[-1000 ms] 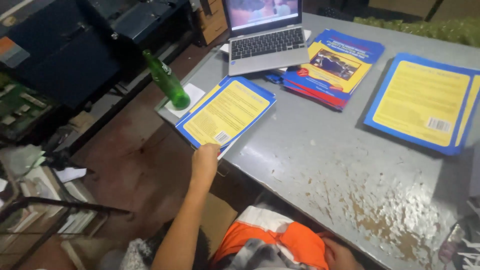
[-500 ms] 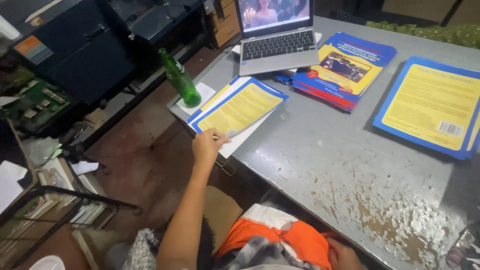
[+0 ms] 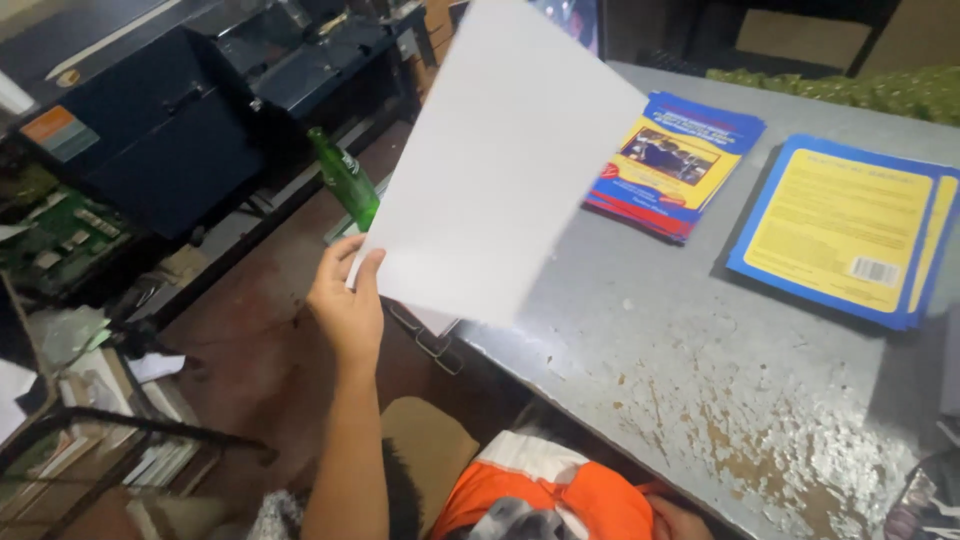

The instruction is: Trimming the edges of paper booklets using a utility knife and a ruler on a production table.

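Observation:
My left hand (image 3: 345,300) is shut on the lower left corner of a large sheet (image 3: 490,170) and holds it up tilted above the grey table's (image 3: 700,380) left end. The sheet's plain white side faces me. It hides most of the laptop (image 3: 585,20) behind it. A green glass bottle (image 3: 345,180) stands just behind my left hand at the table's edge. Only a sliver of my right hand (image 3: 680,520) shows, low by my lap under the table's front edge, and its fingers are hidden.
Two stacks of blue and yellow covers lie on the table: one in the middle (image 3: 680,160), one at the right (image 3: 850,230). A dark machine (image 3: 150,140), a green circuit board (image 3: 50,230) and a wire rack (image 3: 100,450) crowd the floor at left.
My left hand took the top yellow and blue cover off the left pile and lifted it up toward me. It has turned over, so its white back now shows.

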